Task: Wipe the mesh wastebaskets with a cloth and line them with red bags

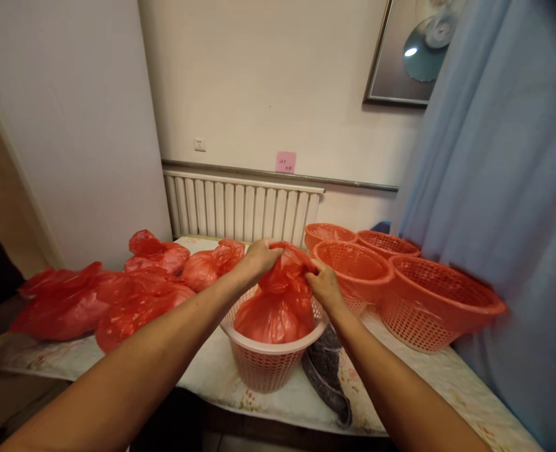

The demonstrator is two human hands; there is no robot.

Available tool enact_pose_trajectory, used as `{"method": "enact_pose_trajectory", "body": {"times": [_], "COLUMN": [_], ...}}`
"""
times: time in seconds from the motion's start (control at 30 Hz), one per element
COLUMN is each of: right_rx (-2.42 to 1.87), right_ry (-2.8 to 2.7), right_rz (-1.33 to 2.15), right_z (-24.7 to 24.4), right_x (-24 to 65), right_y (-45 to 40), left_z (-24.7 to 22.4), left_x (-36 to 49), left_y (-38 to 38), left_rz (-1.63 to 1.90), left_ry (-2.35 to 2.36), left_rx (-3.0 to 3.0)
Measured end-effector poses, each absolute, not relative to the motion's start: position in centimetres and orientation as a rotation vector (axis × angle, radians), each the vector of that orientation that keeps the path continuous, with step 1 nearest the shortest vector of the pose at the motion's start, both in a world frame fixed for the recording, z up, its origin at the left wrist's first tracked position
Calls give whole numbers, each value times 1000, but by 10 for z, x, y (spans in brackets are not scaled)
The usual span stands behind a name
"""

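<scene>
A pale pink plastic basket (266, 364) stands near the front edge of the table, with a full red plastic bag (275, 317) inside it. The bag's neck is bunched and rises above the rim. On its left side, my left hand (262, 257) is closed on the gathered plastic. My right hand (325, 284) grips the same neck from the right, its fingers bent around the plastic. Both hands are above the basket's rim, a short way apart. What the bag contains is hidden by the red plastic.
Several filled red bags (141, 307) lie on the left of the table (221, 383). Orange-red baskets (419, 323) with red linings stand at the right, beside a blue curtain (508, 157). A dark grey cloth (325, 370) lies by the pink basket. Behind is a radiator (240, 204).
</scene>
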State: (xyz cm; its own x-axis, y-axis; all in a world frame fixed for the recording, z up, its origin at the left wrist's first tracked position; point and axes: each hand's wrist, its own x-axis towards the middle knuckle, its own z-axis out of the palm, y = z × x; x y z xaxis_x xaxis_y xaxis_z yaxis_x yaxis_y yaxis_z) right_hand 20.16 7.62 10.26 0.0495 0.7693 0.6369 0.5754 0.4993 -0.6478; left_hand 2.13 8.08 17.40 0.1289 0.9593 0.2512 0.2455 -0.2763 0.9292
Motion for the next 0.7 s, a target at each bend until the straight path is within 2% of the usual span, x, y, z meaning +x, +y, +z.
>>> {"method": "enact_pose_trajectory", "body": {"times": [0.17, 0.37, 0.53, 0.7], "right_rx": [-1250, -1246, -1095, -914], "right_ry": [-1624, -1716, -1635, -1899], "right_rz": [3, -96, -26, 201], "right_z": [106, 125, 150, 152], "right_x": [225, 211, 187, 164], "right_y": [89, 101, 84, 57], "left_z": [173, 191, 203, 205], "left_x": [-5, -4, 3, 4], "left_y": [79, 67, 60, 55], "left_rz": [1151, 1149, 1249, 1257], "left_ry": [1178, 1027, 929, 874], "left_rx": [1520, 1231, 1037, 1051]}}
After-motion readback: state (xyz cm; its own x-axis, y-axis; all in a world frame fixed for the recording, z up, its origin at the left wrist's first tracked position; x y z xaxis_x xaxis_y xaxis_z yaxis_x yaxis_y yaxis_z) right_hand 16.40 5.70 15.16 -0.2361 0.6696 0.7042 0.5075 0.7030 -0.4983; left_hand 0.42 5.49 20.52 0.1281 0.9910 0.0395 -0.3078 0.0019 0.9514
